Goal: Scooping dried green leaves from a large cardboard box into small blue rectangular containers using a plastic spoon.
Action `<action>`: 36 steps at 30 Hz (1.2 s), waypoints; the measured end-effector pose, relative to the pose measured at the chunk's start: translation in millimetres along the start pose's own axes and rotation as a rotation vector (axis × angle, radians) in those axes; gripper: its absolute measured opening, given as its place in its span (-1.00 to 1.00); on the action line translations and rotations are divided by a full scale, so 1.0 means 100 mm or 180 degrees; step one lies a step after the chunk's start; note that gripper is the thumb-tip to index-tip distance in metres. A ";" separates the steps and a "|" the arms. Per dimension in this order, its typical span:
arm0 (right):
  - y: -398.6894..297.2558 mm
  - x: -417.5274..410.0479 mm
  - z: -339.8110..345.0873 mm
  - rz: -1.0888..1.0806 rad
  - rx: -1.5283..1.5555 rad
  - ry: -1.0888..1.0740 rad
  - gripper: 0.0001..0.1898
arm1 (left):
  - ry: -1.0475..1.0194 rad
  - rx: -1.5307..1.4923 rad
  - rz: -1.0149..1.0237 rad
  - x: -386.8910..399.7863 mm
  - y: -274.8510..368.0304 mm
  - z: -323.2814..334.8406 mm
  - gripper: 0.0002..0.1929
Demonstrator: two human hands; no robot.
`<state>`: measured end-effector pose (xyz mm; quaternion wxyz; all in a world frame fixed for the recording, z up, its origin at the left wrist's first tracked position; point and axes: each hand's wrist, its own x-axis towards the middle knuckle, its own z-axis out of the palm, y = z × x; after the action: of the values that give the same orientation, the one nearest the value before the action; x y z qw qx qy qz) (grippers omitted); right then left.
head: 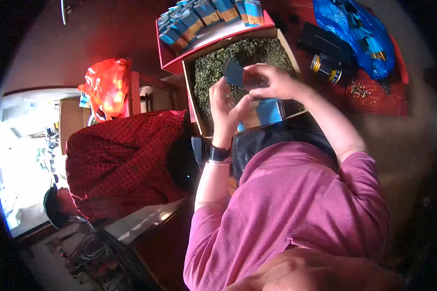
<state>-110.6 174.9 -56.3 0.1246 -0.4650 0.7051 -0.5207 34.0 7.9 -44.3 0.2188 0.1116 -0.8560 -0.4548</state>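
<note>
A small dark packet [234,73] is held up between my hands, over a cardboard box [295,60] of dried green leaves [213,69]. My right hand [276,83] grips it from the right, with thumb and fingers bent around its brownish end. From below left, the fingertips of my left hand [225,105] touch its lower edge, and that wrist wears a dark-banded watch [219,154]. Blue-and-tan packets [269,112] lie along the near side of the box, partly covered by my left hand. The box rests at my lap.
Beyond stands a red-edged carton [222,40] with rows of blue-and-tan packets [205,12]. On the red table at right are a blue plastic bag [349,29], a black box [324,42], a can [326,68] and scattered bits [359,90]. A person in checked red [127,160] sits left, near a red bag [107,85].
</note>
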 end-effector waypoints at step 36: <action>0.24 -0.14 -0.10 0.0290 0.0092 0.0513 -0.73 | 0.0391 0.0316 0.0485 0.00 -0.23 0.18 -0.28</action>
<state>-122.4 192.4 -76.1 0.0977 -0.3872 0.7257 -0.5603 24.9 8.2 -71.8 0.2991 0.0846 -0.8685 -0.3862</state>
